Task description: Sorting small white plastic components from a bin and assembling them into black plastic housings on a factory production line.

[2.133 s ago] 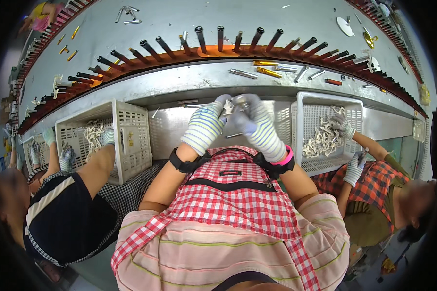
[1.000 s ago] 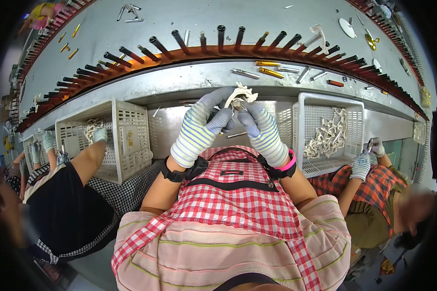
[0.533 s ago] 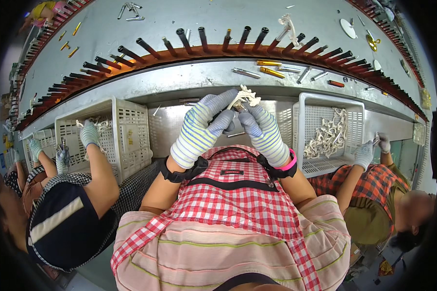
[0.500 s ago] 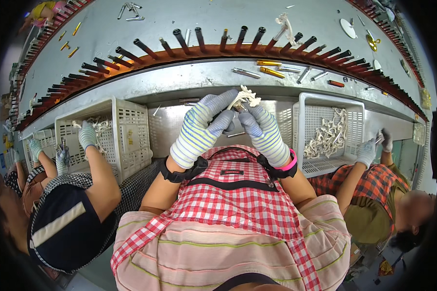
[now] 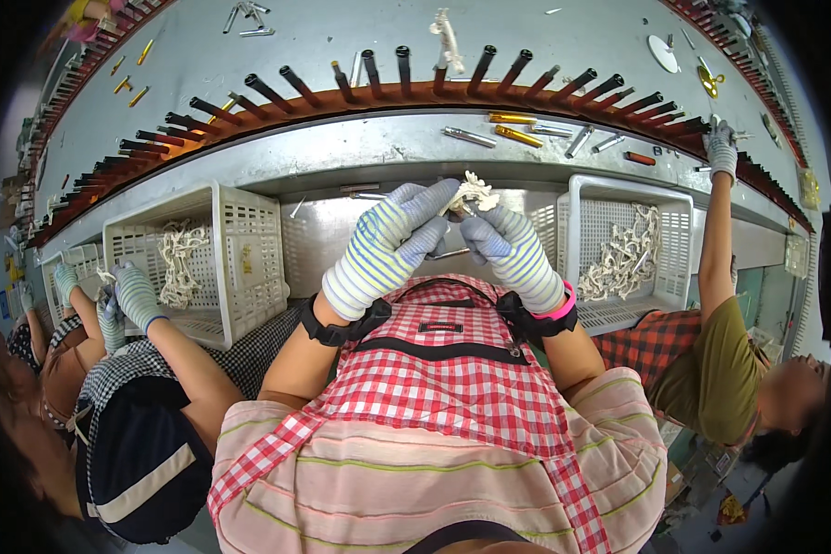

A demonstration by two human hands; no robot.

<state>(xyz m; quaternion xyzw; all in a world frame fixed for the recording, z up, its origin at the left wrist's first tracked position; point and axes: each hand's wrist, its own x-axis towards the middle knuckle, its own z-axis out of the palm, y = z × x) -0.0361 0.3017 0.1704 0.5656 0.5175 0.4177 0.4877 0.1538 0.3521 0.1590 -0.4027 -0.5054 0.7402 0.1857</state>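
Observation:
In front of my chest, both my hands, in striped gloves with grey fingers, are brought together around a crumpled white cloth strip [image 5: 475,191]. My left hand [image 5: 385,242] pinches at its left side, thumb and forefinger pressed together. My right hand [image 5: 515,247] is closed at the lower end of the strip. A small dark or metallic piece seems to sit between the fingertips, mostly hidden by them. Just below the fingers a thin metal tube [image 5: 451,254] lies on the metal tray surface.
Beyond the ledge runs a curved rail of dark upright pegs [image 5: 403,66]; one carries a white strip [image 5: 446,42]. Silver and gold tubes [image 5: 517,136] lie on the ledge. White baskets with strips stand left [image 5: 249,268] and right [image 5: 572,249]. Co-workers sit at both sides; one arm [image 5: 718,222] reaches the rail.
The pegs, with the white strip on one, have shifted left. The right co-worker's arm has stretched out to the rail; the left co-worker's hand has drawn back from the basket. My hands barely moved.

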